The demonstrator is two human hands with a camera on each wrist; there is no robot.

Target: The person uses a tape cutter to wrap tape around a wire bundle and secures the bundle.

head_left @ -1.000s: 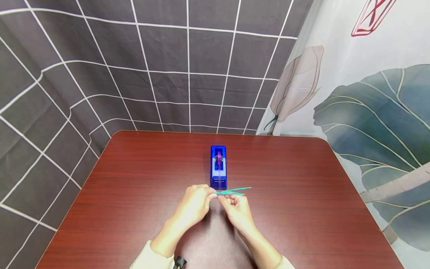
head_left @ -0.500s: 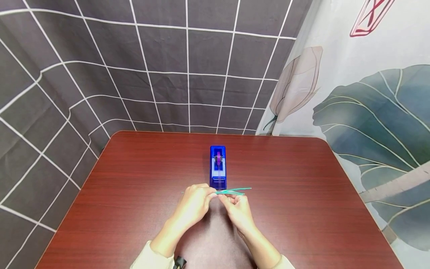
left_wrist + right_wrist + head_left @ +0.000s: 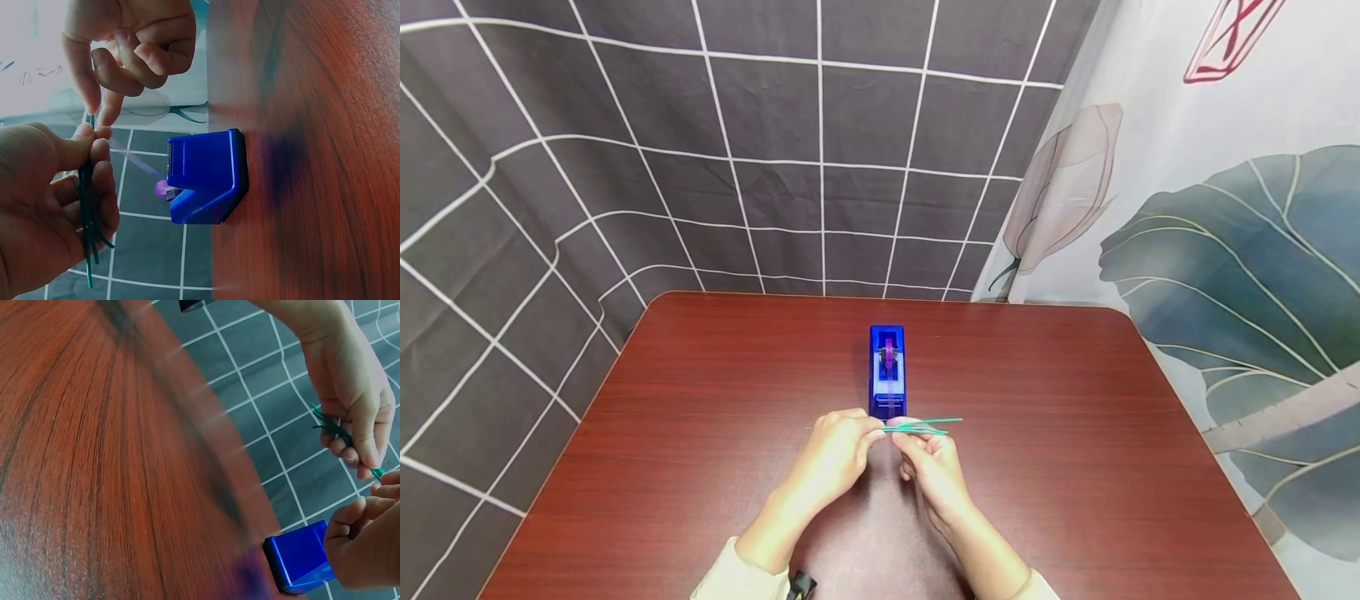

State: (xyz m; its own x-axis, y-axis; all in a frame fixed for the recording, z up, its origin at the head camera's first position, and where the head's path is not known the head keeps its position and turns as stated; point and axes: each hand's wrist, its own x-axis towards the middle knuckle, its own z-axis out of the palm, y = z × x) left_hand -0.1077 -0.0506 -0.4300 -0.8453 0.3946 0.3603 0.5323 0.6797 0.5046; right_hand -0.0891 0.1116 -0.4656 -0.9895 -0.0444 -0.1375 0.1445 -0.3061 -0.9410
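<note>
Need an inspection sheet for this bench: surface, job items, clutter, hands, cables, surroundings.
Surface: red-brown wood-grain table.
Job items: blue tape dispenser on the table; translucent strip runs from it toward the hands; green strands held in a bundle.
Clutter: black item by the left sleeve, identity unclear.
Hands: left hand grips green strands; right hand pinches them alongside.
Cables: nothing seen.
Surroundings: dark grid-pattern cloth behind, botanical-print cloth at right.
</note>
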